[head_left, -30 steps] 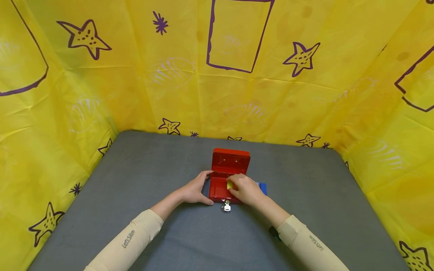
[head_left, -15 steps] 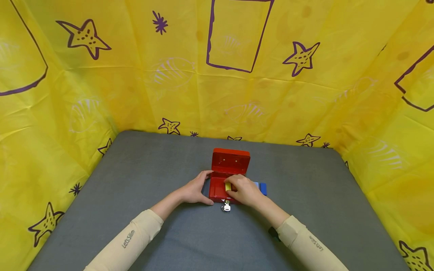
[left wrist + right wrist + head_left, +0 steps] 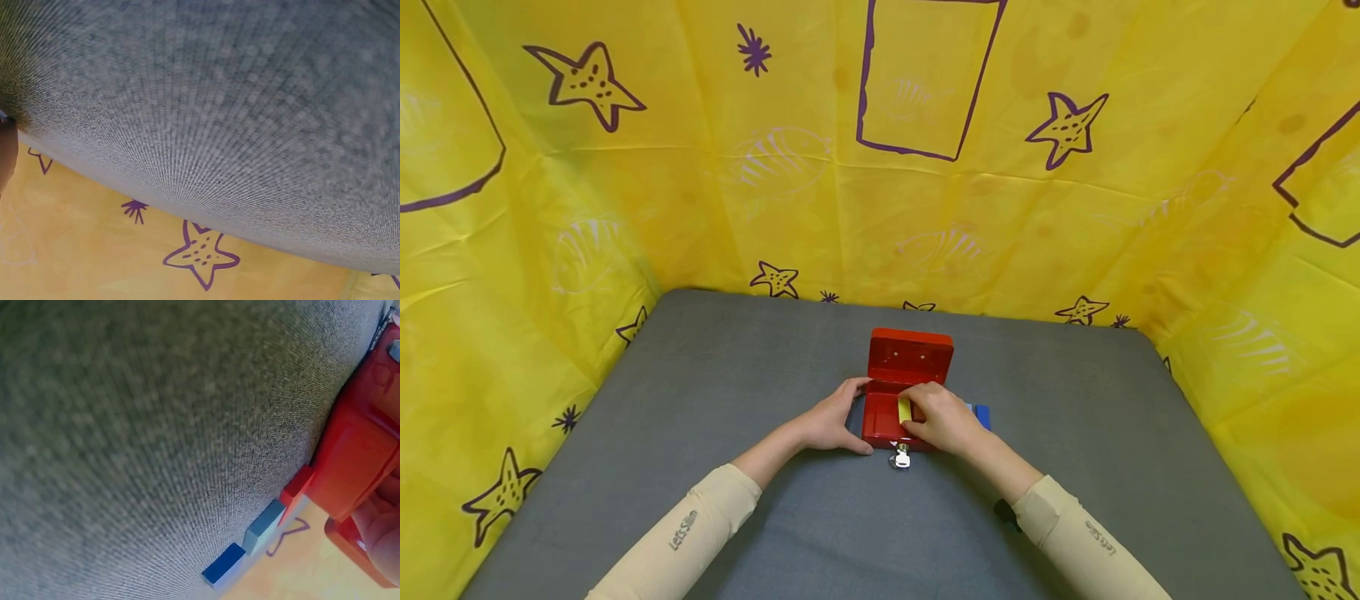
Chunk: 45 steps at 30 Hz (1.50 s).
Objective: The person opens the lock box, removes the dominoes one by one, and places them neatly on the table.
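Observation:
A red metal box [image 3: 882, 415] stands on the grey table with its lid [image 3: 912, 357] raised at the back. My left hand [image 3: 831, 421] is spread around the box's left side, the thumb at the front corner and the fingers at the back corner. Inside the box, my right hand [image 3: 946, 421] pinches a yellow block [image 3: 905, 409] between thumb and fingers. Keys [image 3: 901, 457] hang at the front of the box. The right wrist view shows the box's side wall [image 3: 350, 462] and part of my right hand [image 3: 381, 528].
Right of the box lie a dark blue block [image 3: 982, 417], also seen in the right wrist view [image 3: 224, 565], a light blue block [image 3: 264, 526] and a red block [image 3: 295, 487]. A yellow patterned cloth [image 3: 805, 200] rises around the grey table [image 3: 737, 358].
My right hand, with the yellow block, has shifted slightly within the box, first left and then a little back. The left hand and the box have stayed in place.

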### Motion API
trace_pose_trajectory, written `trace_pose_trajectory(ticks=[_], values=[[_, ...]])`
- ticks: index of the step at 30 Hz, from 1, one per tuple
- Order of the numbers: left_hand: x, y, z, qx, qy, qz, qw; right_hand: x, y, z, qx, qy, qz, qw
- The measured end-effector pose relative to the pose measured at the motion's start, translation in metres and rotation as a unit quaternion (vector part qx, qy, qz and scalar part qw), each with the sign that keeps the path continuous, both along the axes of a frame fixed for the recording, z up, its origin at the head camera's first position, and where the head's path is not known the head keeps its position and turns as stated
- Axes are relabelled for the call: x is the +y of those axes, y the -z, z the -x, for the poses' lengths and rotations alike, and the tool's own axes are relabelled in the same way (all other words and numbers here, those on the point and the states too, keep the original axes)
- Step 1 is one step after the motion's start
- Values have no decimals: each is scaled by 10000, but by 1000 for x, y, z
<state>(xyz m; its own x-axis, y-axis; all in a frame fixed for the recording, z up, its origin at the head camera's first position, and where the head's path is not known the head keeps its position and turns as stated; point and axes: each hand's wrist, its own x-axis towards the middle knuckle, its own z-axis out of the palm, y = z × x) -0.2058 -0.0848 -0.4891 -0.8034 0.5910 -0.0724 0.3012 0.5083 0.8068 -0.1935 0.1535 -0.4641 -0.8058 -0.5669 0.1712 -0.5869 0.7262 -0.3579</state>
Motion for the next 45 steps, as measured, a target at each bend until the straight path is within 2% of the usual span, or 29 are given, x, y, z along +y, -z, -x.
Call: trace_pose_trajectory(ticks=[10, 28, 45], values=[[0, 0, -1, 0, -1, 50, 10000, -1, 1, 1, -102, -2, -213, 9997], [0, -2, -2, -39, -23, 61, 10000, 1, 1, -1, -82, 73, -169, 9998], [-1, -2, -2, -50, -41, 36, 10000, 4, 1, -3, -146, 49, 323, 9994]])
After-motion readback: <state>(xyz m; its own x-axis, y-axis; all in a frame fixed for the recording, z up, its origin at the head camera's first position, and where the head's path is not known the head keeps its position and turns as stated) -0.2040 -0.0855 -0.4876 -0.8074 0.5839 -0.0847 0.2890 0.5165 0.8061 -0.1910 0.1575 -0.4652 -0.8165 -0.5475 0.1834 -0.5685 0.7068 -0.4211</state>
